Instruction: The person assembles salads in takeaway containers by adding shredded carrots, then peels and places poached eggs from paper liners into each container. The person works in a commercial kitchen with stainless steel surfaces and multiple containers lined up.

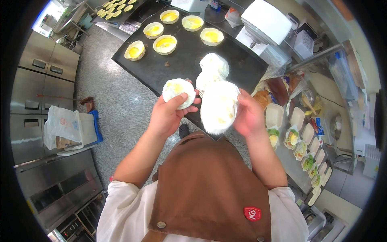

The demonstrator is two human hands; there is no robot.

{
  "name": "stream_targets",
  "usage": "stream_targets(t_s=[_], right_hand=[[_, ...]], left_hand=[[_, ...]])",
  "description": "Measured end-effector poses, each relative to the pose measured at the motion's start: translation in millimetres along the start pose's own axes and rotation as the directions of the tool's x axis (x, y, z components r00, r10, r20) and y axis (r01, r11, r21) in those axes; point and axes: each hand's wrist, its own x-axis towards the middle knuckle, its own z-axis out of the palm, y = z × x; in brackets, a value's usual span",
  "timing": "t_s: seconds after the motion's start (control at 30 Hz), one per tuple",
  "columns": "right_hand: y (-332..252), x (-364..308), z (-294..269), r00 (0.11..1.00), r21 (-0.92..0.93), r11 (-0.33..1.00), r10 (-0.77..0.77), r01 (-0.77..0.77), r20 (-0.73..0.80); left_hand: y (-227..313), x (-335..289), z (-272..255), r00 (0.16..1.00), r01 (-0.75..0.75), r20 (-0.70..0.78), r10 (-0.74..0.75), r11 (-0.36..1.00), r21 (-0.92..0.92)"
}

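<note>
My left hand (164, 116) grips a white fluted paper baking cup (175, 89) with yellow smears inside, thumb over its rim. Close by on the right, my right hand (250, 115) has its fingers round the edge of a larger-looking white paper cup (219, 109), tilted and lightly stained; whether it is one cup or a nested stack I cannot tell. Just beyond it, more white paper cups (214, 64) lie on the black baking tray (177, 68). Several pleated cups with a yellow filling (165, 44) stand toward the tray's far side.
Open takeaway boxes with salad and egg (292, 138) line the counter on the right. A white appliance (267, 21) stands behind the tray. Farther back left, another tray carries small yellow pieces (115, 9). A plastic-covered bin (72, 127) sits by steel cabinets (46, 56).
</note>
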Motion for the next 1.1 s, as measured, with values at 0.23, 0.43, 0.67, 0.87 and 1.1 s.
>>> stream_targets(t_s=[0.23,0.43,0.67,0.87,1.1], right_hand=[[-17.7,-17.8,13.5,0.977,-0.012,0.999,-0.036,0.039,0.209],[-84.7,-86.9,141.1,0.737,-0.484,0.783,0.048,0.391,0.674],[-98.4,-92.5,174.7,0.380,-0.289,0.919,0.175,0.267,0.908],[-87.7,-80.6,182.6,0.271,-0.124,0.917,0.018,0.380,0.962],[-78.3,-76.1,187.7,0.252,-0.103,0.967,0.042,0.234,0.967]], left_hand=[[10.5,-4.0,-14.1,0.998,-0.049,-0.039,0.051,0.997,0.067],[8.4,-8.2,-17.7,0.999,-0.024,-0.036,0.026,0.998,0.051],[18.0,-23.1,-13.7,0.999,-0.043,-0.029,0.045,0.998,0.048],[21.9,-38.7,-21.8,0.995,-0.081,-0.049,0.083,0.996,0.049],[17.4,-42.2,-31.1,0.996,-0.076,-0.048,0.078,0.997,0.028]])
